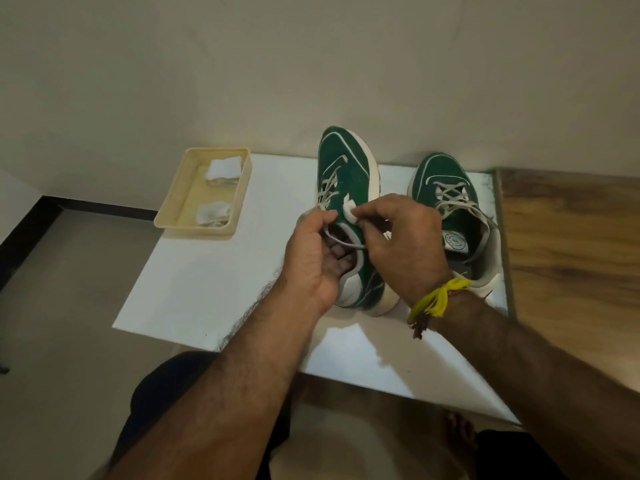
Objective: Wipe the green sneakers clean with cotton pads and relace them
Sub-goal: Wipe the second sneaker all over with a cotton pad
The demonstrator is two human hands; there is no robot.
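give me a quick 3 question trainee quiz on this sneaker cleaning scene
1. True or false: the cream plastic tray holds white cotton pads.
2. Which green suede sneaker are both hands working on? A) the near one at the middle of the white board B) the far one toward the wooden edge C) neither
3. Fill in: the thread tied round the right wrist is ____ in colour.

Key
1. True: two clumps of pads lie in the tray.
2. A: the left hand holds the near sneaker at its collar, with its white lace running past the fingers, and the right hand pinches a small white pad at its side; the other sneaker stands untouched.
3. Yellow.
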